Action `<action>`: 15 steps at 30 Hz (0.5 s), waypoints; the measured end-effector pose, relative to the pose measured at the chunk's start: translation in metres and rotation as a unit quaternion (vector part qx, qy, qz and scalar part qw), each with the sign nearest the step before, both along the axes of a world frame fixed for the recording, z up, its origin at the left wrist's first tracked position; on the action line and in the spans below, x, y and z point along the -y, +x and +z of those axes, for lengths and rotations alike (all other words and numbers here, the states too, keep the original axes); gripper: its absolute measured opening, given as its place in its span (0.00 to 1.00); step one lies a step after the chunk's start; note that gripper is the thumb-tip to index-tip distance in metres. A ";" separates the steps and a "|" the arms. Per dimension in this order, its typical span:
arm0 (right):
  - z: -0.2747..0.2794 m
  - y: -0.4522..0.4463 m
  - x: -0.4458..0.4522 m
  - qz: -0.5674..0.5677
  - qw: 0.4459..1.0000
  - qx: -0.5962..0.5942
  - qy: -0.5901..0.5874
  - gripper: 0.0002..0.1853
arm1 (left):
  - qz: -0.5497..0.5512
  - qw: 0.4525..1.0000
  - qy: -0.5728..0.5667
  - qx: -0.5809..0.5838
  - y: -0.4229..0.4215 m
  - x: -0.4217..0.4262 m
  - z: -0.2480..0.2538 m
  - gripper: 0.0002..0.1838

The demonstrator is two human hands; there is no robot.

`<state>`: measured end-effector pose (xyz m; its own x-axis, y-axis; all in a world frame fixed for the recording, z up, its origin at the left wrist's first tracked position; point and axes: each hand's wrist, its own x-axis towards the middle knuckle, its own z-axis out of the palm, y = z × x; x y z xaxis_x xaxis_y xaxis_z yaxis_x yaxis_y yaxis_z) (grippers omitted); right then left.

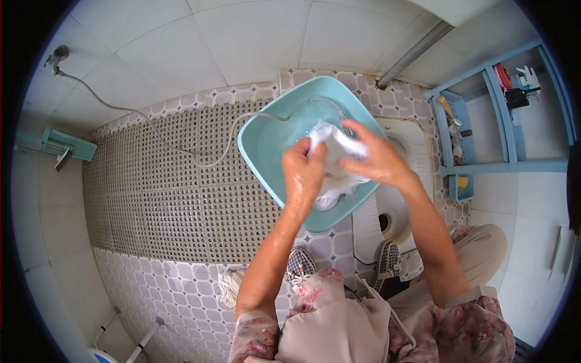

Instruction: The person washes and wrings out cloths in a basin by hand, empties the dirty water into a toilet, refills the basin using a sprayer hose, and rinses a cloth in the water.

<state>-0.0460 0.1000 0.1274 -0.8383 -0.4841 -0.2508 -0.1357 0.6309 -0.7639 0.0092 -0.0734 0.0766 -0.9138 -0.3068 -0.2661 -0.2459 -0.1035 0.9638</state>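
Observation:
A wet white cloth [330,192] is partly lifted over a light-blue basin [261,145] of water. On its left side, my left hand [303,172] grips the cloth with fingers closed around an edge. My right hand [380,158] is at the cloth's right side, blurred, with fingers apart and the thumb near the fabric; whether it holds any of it is unclear. A thin hose [260,114] runs over the basin's rim into the water, its end beside my right fingers.
A squat toilet [396,209] lies right of the basin. Perforated mats [163,199] cover the floor at left. A blue shelf [478,169] with brushes stands at right. A crumpled cloth [230,287] lies near my shoes [301,264]. The hose reaches a wall tap [59,55].

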 end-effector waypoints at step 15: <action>-0.026 0.020 0.005 -0.064 0.975 0.127 -0.168 0.25 | -0.099 0.907 -0.408 -0.028 0.023 0.004 -0.015 0.15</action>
